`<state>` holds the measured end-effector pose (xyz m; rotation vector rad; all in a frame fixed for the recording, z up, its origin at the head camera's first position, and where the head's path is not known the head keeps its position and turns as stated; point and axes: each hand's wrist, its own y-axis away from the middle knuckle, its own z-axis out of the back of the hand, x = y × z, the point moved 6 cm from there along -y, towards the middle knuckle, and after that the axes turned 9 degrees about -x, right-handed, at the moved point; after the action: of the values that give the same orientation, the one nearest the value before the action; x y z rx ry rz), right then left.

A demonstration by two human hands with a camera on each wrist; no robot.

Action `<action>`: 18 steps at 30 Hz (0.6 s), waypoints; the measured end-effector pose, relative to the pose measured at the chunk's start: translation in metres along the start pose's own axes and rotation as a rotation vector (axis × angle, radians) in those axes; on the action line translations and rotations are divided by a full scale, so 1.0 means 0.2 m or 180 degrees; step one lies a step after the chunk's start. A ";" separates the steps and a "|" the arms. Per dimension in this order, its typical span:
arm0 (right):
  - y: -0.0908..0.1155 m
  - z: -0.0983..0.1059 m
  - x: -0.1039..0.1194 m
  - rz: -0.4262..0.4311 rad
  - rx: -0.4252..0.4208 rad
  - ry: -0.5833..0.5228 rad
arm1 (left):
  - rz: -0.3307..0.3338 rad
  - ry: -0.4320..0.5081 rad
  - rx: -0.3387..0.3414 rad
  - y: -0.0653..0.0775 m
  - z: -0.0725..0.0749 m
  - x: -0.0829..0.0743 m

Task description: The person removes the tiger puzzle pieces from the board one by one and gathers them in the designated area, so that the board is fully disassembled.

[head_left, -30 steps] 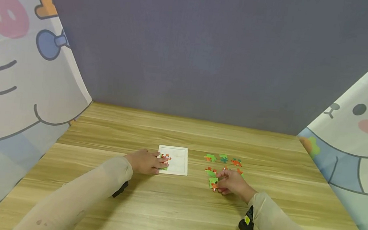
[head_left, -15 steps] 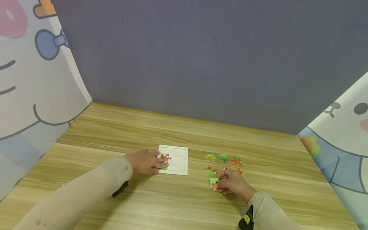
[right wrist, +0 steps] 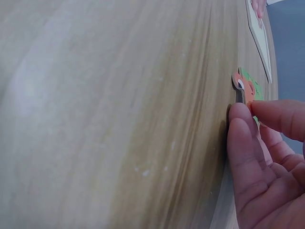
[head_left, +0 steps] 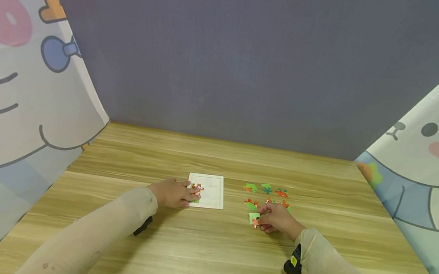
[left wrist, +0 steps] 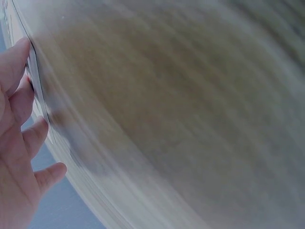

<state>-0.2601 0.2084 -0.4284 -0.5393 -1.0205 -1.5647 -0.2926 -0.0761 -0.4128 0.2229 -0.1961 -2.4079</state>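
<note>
A white puzzle tray (head_left: 212, 193) lies in the middle of the table, with joined jigsaw pieces (head_left: 198, 186) along its left side. My left hand (head_left: 173, 193) rests on that side, its fingers spread over the pieces and partly hiding them. To the right, my right hand (head_left: 278, 218) pinches a green and orange jigsaw piece (head_left: 253, 218) by its edge between thumb and fingers. The right wrist view shows this puzzle piece (right wrist: 249, 87) tilted close to the table top. In the left wrist view the left hand (left wrist: 19, 129) is seen at the tray's edge.
Several loose jigsaw pieces (head_left: 266, 188) lie in rows behind the right hand, some partly covered by it. The wooden table (head_left: 201, 253) ends at a dark grey wall (head_left: 225, 68). Cartoon-printed curtains (head_left: 49, 109) hang at both sides.
The puzzle piece in the right hand has tilted slightly and looks paler. Both hands stay almost where they were.
</note>
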 end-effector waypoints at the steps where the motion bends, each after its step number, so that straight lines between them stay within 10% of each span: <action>1: 0.00 0.00 0.00 -0.0006 -0.0008 0.0006 | -0.0006 -0.0017 0.0000 0.00 0.00 0.00; 18: 0.00 0.00 0.00 0.0034 0.0028 0.0018 | -0.0034 -0.0087 0.0005 0.00 0.00 0.00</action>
<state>-0.2606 0.2083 -0.4288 -0.5332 -1.0181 -1.5508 -0.2919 -0.0762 -0.4127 0.1923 -0.2100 -2.4225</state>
